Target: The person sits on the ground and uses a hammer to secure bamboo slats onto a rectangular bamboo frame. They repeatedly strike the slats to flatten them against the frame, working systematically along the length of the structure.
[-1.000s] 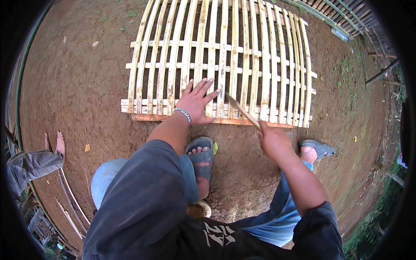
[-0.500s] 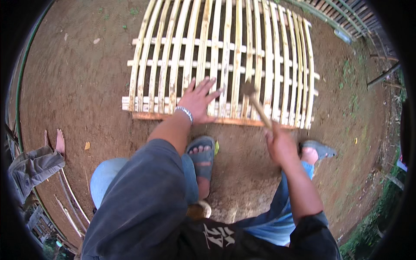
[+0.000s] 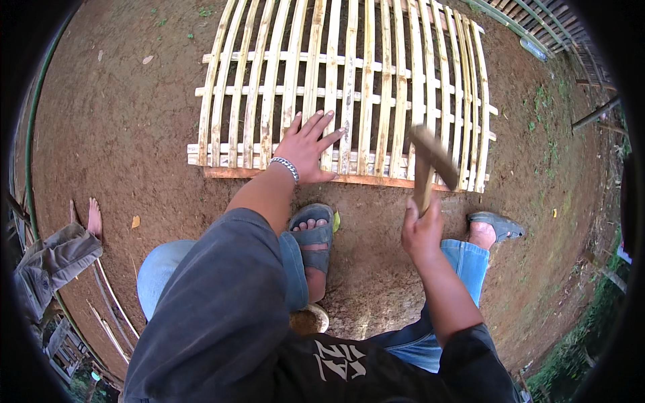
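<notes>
A pale slatted panel [image 3: 293, 74], made of long strips laid across several crosspieces, lies on the ground before me. Its near edge has a reddish-brown wooden bar [image 3: 376, 180] under the strip ends. My left hand [image 3: 306, 149] rests flat on the slats near that edge, fingers spread, a chain bracelet [image 3: 287, 166] at the wrist. My right hand [image 3: 423, 228] grips the wooden handle of a hammer [image 3: 434, 156], its head raised above the panel's near right corner. Whatever lies right behind the hammer head is hidden.
Brown dirt ground surrounds the panel. My sandalled feet [image 3: 314, 235] stand near its edge, with a bowl [image 3: 316, 319] behind the left one. Another person's leg [image 3: 57, 258] and thin sticks [image 3: 111, 312] are at left. A slatted fence [image 3: 537, 23] and plastic bottle [image 3: 533, 49] are far right.
The hammer has been lifted off the slats and its head swung up, to the right and closer to me. My left hand keeps its place on the panel.
</notes>
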The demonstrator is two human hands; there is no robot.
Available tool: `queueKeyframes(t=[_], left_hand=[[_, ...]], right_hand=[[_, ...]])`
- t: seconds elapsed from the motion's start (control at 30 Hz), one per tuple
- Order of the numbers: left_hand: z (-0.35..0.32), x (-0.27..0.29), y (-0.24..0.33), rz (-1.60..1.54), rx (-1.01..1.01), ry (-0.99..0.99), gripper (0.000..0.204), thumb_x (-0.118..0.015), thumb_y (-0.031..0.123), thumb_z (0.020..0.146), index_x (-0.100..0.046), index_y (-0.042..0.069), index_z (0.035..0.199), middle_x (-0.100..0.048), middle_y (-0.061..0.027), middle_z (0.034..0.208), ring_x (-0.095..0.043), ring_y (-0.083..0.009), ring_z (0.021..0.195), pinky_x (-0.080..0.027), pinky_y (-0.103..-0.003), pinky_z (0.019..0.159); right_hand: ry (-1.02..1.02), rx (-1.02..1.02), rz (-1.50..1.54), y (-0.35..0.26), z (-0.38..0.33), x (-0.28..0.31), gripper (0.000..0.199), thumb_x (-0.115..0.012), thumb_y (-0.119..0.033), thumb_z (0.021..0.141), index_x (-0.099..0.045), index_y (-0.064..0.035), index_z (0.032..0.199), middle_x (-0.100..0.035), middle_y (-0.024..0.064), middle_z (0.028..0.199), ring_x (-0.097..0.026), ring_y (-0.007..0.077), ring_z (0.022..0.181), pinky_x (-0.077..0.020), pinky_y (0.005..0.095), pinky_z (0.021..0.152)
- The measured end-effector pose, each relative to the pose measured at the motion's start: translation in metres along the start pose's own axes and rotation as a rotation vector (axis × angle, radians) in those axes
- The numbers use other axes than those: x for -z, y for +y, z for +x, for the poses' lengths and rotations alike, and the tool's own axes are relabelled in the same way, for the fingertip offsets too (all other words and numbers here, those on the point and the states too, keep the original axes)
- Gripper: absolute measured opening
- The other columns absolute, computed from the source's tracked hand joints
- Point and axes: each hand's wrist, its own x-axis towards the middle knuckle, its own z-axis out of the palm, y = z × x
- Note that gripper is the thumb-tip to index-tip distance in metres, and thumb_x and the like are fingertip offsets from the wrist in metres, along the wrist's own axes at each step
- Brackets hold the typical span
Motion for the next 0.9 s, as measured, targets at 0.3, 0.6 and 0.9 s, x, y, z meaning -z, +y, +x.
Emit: queueKeyframes(t=[0.3, 0.6, 0.9], left_hand=[[-0.002, 0.0, -0.005, -0.008, 0.006, 0.03, 0.102, -0.068, 0.072, 0.08, -0.031, 0.029, 0.164, -0.017, -0.0109, 0.174, -0.016, -0.0288, 0.161, -0.009, -0.056, 0.13], [-0.001, 0.003, -0.004, 0.039, 0.016, -0.005, 0.102, -0.064, 0.076, 0.081, -0.029, 0.029, 0.165, -0.014, -0.0093, 0.175, -0.015, -0.0272, 0.161, -0.01, -0.056, 0.13], [0.002, -0.002, -0.001, -0.044, -0.002, 0.033, 0.104, -0.069, 0.075, 0.077, -0.031, 0.031, 0.164, -0.016, -0.0097, 0.174, -0.013, -0.0278, 0.162, -0.008, -0.055, 0.13]], right_hand=[[-0.177, -0.012, -0.148, 0.008, -0.007, -0.002, 0.049, -0.061, -0.025, 0.102, -0.047, -0.0155, 0.148, -0.071, 0.0263, 0.108, -0.07, 0.0461, 0.097, -0.0555, 0.0561, 0.083], [-0.371, 0.062, -0.307, -0.035, 0.005, 0.027, 0.046, -0.06, -0.023, 0.101, -0.049, -0.0169, 0.145, -0.072, 0.0237, 0.106, -0.072, 0.0416, 0.093, -0.059, 0.0507, 0.08], [-0.584, -0.009, -0.572, 0.01, 0.006, 0.031, 0.046, -0.058, -0.021, 0.101, -0.05, -0.0188, 0.146, -0.071, 0.0203, 0.107, -0.072, 0.039, 0.092, -0.0592, 0.05, 0.078]])
